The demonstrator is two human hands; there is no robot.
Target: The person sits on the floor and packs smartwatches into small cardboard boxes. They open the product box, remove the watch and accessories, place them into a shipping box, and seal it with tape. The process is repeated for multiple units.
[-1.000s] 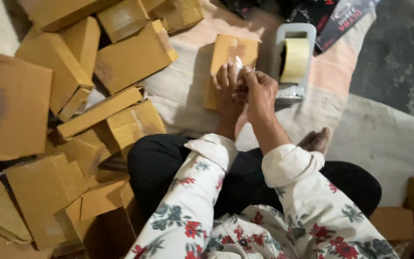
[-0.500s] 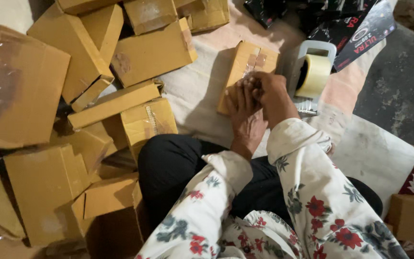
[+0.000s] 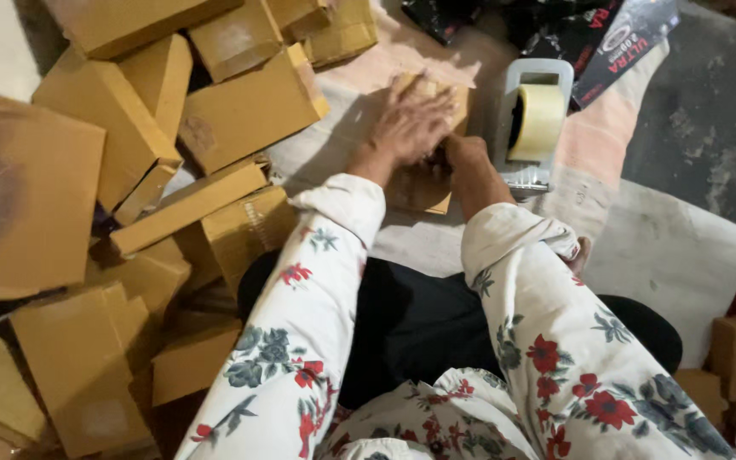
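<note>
Both hands on box (image 3: 426, 183): left hand (image 3: 411, 123) flat, open at twelve o'clock; right hand (image 3: 462, 153) closed, gripping its near edge, dispenser (image 3: 531, 123) at three.

sleeves: long, white cloth with red flowers and grey-green leaves, cuffs plain white and turned back at the wrists | legs: black trousers | hands: left hand (image 3: 408, 123) and right hand (image 3: 463, 157) bare, no gloves
</note>
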